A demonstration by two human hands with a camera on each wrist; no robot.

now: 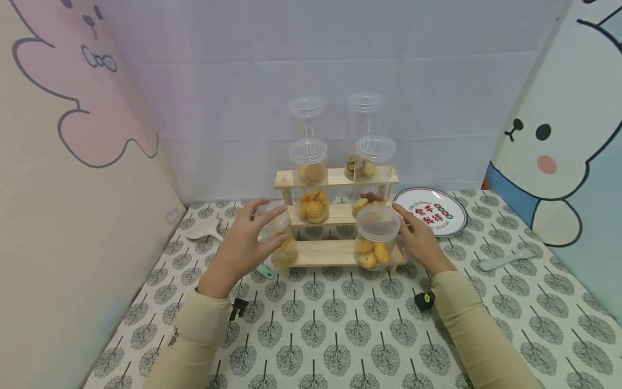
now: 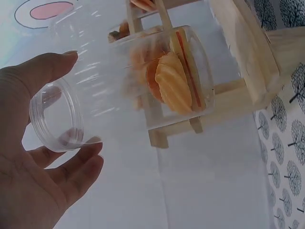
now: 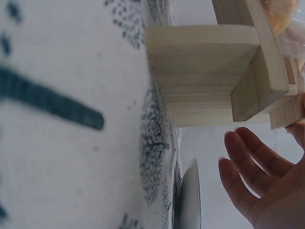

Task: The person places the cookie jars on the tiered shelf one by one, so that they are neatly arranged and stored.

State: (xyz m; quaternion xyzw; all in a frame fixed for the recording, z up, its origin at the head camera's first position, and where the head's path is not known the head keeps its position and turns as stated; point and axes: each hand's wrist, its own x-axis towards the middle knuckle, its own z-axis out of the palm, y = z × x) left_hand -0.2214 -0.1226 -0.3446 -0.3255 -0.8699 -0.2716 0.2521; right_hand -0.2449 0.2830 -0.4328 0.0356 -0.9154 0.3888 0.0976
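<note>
In the head view my left hand [image 1: 243, 243] holds a clear lidded cookie jar [image 1: 285, 246] near its top. This jar overlaps the left end of the lowest step of a three-tier wooden stand [image 1: 325, 253]. The left wrist view shows thumb and fingers on opposite sides of the round lid [image 2: 57, 117], with cookies [image 2: 174, 83] at the jar's bottom. My right hand [image 1: 420, 237] is beside another cookie jar [image 1: 371, 254] on the lowest step's right end. Its fingers [image 3: 252, 176] are extended close to the stand's side [image 3: 259, 78] in the right wrist view.
More jars stand on the middle step [image 1: 340, 214] and top step [image 1: 335, 176]. Right of the stand lies a printed plate [image 1: 449, 208], with a grey fork [image 1: 507, 259] farther right. A white utensil [image 1: 205, 229] and a green handle end [image 1: 264, 271] lie at left.
</note>
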